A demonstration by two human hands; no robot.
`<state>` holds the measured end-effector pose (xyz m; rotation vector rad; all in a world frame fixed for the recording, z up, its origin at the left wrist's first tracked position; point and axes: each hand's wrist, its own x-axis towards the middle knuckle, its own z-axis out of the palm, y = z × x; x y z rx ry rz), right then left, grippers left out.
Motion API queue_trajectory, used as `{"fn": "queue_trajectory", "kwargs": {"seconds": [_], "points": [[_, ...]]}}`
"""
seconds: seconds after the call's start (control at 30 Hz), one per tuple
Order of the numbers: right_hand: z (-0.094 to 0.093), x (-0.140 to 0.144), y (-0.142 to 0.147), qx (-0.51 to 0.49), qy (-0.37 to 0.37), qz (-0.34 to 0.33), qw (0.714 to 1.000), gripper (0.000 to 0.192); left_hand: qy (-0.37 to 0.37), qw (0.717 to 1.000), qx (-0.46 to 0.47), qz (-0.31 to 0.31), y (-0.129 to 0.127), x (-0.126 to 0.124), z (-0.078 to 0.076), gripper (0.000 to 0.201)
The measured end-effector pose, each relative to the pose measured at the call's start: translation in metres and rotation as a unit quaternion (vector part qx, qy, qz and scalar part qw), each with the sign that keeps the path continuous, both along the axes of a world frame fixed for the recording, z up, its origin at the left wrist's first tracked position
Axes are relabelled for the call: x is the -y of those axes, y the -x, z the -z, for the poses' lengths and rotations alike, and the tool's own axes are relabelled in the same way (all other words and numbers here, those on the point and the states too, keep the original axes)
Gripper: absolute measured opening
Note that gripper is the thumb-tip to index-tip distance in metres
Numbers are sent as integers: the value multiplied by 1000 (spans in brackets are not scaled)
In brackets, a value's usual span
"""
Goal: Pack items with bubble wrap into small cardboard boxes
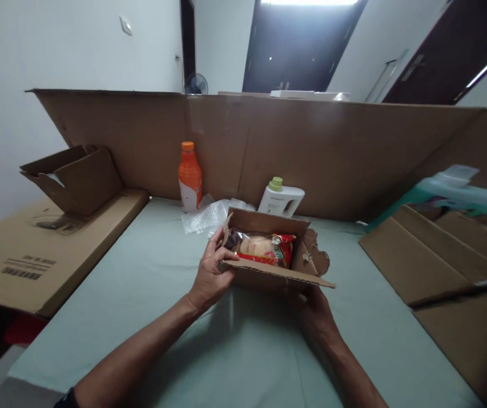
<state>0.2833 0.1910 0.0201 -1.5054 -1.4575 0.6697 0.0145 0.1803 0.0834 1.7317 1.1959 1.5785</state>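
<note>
The main risk lies with the packaged food (pixel 260 248), a glossy red and clear plastic packet lying inside the open cardboard box (pixel 264 272). The box appears tilted toward the person, its mouth uncovered, so a steeper tip could send the slick wrapper sliding over the near edge. The right-end flap (pixel 317 258), ragged and torn at about 3 o'clock in the box, looks weak and could bend or rip further if pressed. The thin walls might also buckle if the left hand (pixel 213 272) squeezes hard, and uneven lifting between the 2 hands could twist the box. A push toward 12 o'clock might knock the white jug (pixel 280 199) with its green cap, which stands close behind.

Taking the box as the dial's centre, with 12 on the far side, the left hand sits at 9 o'clock, pinching the left end with its thumb over the near flap and its fingers on the end wall. The right hand (pixel 317 311) is at about 5 o'clock, under the near right corner; its fingertips are hidden, so how tightly they close cannot be told. The packet lies just to the 3 o'clock side of the left hand. Bubble wrap (pixel 216 214) and an orange bottle (pixel 189 175) are on the worktop (pixel 162 255) toward 10 o'clock.
</note>
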Motion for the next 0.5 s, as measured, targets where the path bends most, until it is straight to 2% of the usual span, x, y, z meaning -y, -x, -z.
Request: {"fn": "queue_trajectory", "kwargs": {"seconds": [0.07, 0.23, 0.33, 0.43, 0.5], "points": [[7, -12, -1, -13, 17, 1, 1000, 42, -7, 1000, -8, -6, 4, -9, 6, 27], [27, -13, -6, 15, 56, -7, 998, 49, 8, 997, 49, -53, 36, -25, 37, 75], [32, -11, -7, 27, 92, 8, 995, 51, 27, 993, 63, -98, 56, -51, 49, 80], [32, -13, -8, 19, 116, 13, 993, 52, 44, 989, -26, -138, 71, -85, 50, 77], [31, -14, -8, 27, 121, 13, 992, 50, 95, 970, -125, -185, 82, -108, 51, 72]]}}
